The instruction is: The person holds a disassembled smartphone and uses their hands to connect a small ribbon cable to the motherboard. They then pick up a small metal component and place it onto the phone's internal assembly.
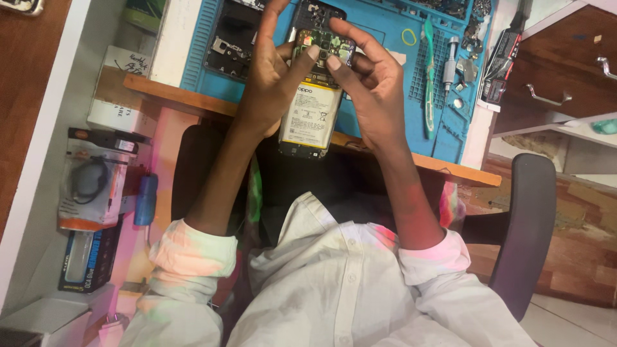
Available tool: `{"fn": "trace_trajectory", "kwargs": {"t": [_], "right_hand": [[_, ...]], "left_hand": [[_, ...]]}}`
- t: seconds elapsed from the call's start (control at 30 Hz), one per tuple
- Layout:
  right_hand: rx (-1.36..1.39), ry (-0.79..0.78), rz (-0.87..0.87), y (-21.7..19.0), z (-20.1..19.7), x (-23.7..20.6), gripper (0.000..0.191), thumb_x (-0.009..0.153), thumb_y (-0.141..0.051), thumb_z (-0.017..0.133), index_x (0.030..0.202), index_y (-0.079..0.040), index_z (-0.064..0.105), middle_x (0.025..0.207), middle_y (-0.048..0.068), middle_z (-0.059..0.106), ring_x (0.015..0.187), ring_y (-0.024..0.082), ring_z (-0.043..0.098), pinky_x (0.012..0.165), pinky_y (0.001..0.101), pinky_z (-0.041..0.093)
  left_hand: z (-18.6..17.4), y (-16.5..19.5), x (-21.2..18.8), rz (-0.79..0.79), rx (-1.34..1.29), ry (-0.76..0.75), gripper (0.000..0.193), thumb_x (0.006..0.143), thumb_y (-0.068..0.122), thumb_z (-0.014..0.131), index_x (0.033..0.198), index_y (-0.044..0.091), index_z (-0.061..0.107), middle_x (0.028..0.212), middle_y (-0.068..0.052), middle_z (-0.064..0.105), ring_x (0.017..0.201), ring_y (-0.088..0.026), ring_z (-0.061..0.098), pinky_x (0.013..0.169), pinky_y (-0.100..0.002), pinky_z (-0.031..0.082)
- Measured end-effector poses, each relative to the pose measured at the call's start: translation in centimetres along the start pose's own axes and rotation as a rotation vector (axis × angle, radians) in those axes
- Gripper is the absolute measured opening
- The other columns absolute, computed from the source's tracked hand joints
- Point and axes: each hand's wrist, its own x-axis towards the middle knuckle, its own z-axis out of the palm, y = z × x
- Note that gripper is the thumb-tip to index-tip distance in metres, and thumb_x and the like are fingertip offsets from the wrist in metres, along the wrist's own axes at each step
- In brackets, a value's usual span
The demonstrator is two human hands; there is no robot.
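An opened smartphone [308, 115] with its back cover off shows a white and yellow battery and a circuit board at its far end. My left hand [270, 77] grips the phone along its left side, thumb resting on the board. My right hand [369, 83] holds the right side, thumb and forefinger pressing on the board area near the top. The phone is held above the near edge of a blue work mat [385, 38].
A phone back shell [228, 38] lies on the mat at left. Green tweezers [429, 71] and a screwdriver [450, 61] lie at right, with small metal parts [472, 26] beyond. Packaged goods [90, 186] sit on the left shelf. A chair armrest [524, 231] stands right.
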Motion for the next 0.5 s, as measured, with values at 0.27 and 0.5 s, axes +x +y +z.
{"fn": "trace_trajectory", "kwargs": {"t": [0.27, 0.5], "right_hand": [[0.017, -0.014, 0.006, 0.03, -0.09, 0.03, 0.051, 0.106, -0.007, 0.070, 0.152, 0.003, 0.051, 0.122, 0.012, 0.074, 0.109, 0.012, 0.070, 0.102, 0.0271, 0.057], [-0.006, -0.026, -0.009, 0.05, 0.04, -0.08, 0.052, 0.107, -0.007, 0.068, 0.155, 0.001, 0.047, 0.123, 0.012, 0.074, 0.110, 0.011, 0.069, 0.101, 0.0268, 0.057]], "left_hand": [[-0.38, -0.45, -0.32, 0.017, 0.087, -0.010, 0.076, 0.113, -0.003, 0.060, 0.168, 0.014, 0.011, 0.129, -0.022, 0.065, 0.111, -0.014, 0.067, 0.092, -0.027, 0.060], [-0.11, -0.54, -0.28, 0.063, 0.101, -0.001, 0.075, 0.115, -0.001, 0.061, 0.163, 0.014, 0.005, 0.130, -0.022, 0.066, 0.113, -0.014, 0.067, 0.095, -0.027, 0.059]]}}
